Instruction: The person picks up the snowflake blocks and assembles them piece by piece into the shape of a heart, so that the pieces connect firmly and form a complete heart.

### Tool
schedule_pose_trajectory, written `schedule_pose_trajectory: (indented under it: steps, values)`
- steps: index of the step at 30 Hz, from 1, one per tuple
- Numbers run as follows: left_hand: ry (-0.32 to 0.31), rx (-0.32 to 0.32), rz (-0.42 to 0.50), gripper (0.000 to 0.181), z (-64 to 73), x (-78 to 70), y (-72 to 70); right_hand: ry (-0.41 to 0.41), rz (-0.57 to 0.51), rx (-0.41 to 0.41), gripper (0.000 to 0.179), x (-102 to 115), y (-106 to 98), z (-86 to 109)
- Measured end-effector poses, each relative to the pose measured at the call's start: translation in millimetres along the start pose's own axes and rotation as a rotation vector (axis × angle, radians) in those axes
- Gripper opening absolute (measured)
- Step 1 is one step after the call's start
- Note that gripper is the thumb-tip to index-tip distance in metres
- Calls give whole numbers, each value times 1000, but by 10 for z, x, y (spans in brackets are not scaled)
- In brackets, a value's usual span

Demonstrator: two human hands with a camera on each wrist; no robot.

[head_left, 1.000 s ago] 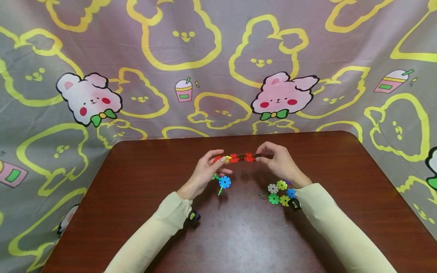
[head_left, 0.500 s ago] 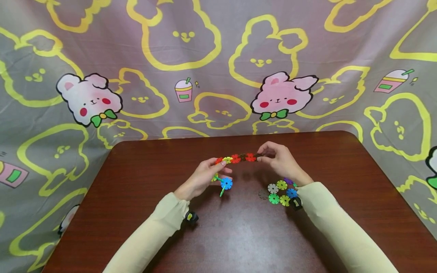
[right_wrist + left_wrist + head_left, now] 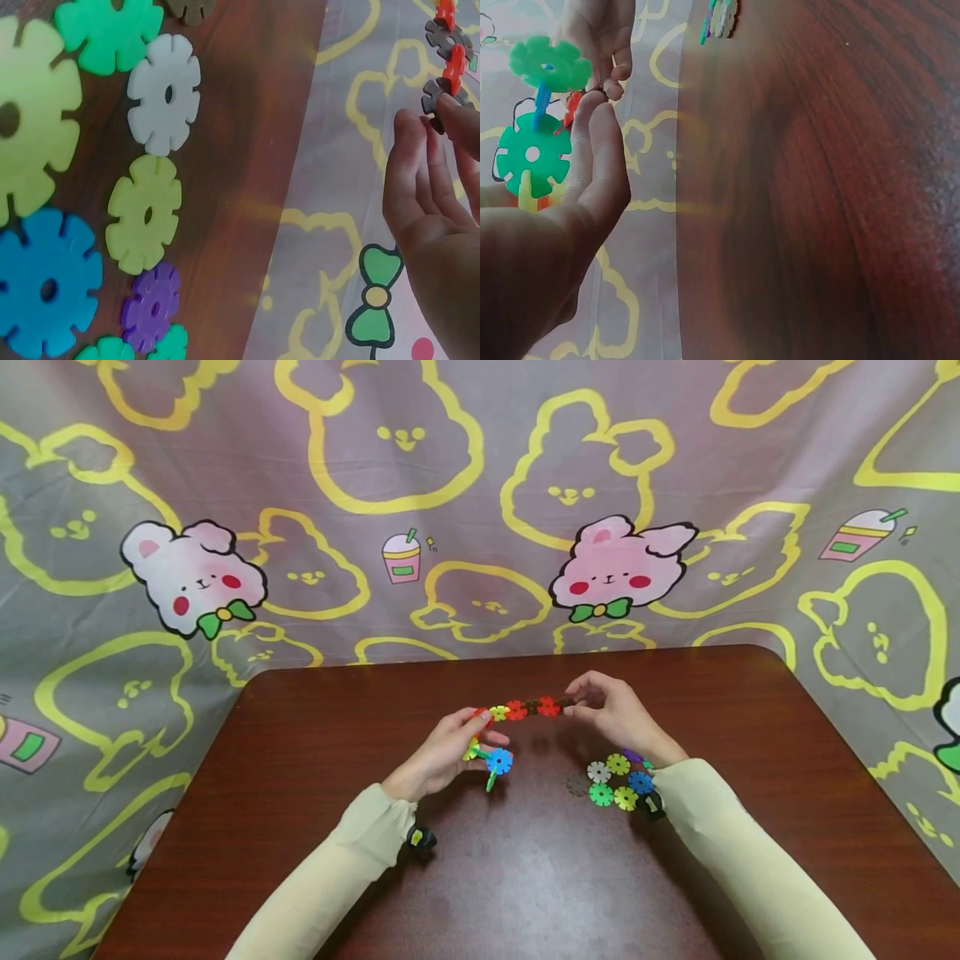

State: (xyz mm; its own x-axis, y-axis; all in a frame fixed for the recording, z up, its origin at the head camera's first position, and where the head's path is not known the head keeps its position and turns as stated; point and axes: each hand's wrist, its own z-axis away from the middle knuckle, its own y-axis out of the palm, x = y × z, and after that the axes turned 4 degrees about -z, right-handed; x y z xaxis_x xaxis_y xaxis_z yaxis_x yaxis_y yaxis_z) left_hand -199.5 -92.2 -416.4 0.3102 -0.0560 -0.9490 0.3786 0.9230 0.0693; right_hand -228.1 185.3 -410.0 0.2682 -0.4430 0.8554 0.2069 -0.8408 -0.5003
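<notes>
Holding the notched-disc chain [image 3: 515, 710] above the table [image 3: 337, 718], I pinch a red disc [image 3: 487, 715] with my left hand [image 3: 442, 747]; my right hand [image 3: 621, 712] pinches the dark end disc [image 3: 432, 97]; even, gentle support should prevent bending.

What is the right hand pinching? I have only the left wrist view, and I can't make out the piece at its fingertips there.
Observer: The right hand pinches a dark disc at the end of the chain.
Operator: Which colour comes next, moving away from those fingertips?
Observer: A red disc, joined to the dark one in the right wrist view.
Operator: Is there a loose blue disc on the table? I only get a sliver of that pile.
Observer: Yes, one lies near the purple disc.
</notes>
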Motion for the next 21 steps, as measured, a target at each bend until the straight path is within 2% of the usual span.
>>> schedule_pose_trajectory:
  steps: [6, 10, 15, 21]
  values:
    - [15, -63, 32, 35, -11, 22, -17, 27, 72, 49, 31, -81, -53, 30]
    - [23, -120, 56, 25, -15, 30, -26, 25, 160, 189, 30, -125, -44, 106]
    - [43, -153, 83, 23, -20, 37, -24, -8, 253, 384, 29, -126, 33, 216]
    - [61, -206, 134, 22, -41, 55, 6, -16, 371, 469, 30, -85, 145, 288]
